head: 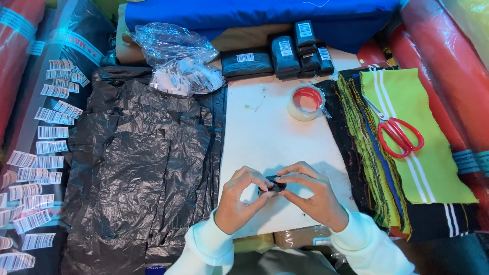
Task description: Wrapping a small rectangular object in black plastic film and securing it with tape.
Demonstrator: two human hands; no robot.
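My left hand [239, 198] and my right hand [311, 193] meet over the white board [270, 132] near its front edge. Together they pinch a small black folded piece [273, 186] between thumbs and fingertips. Most of that piece is hidden by my fingers. Both sleeves are pale mint. A pile of black plastic bags [142, 168] lies just left of my left hand.
A tape roll [307, 102] sits at the board's far right. Red-handled scissors [396, 130] rest on stacked green and black fabric pieces [407, 153]. Wrapped black packets [285, 53] line the back, with a clear bag [175, 58] beside them. Barcode stickers [43, 153] cover the left side.
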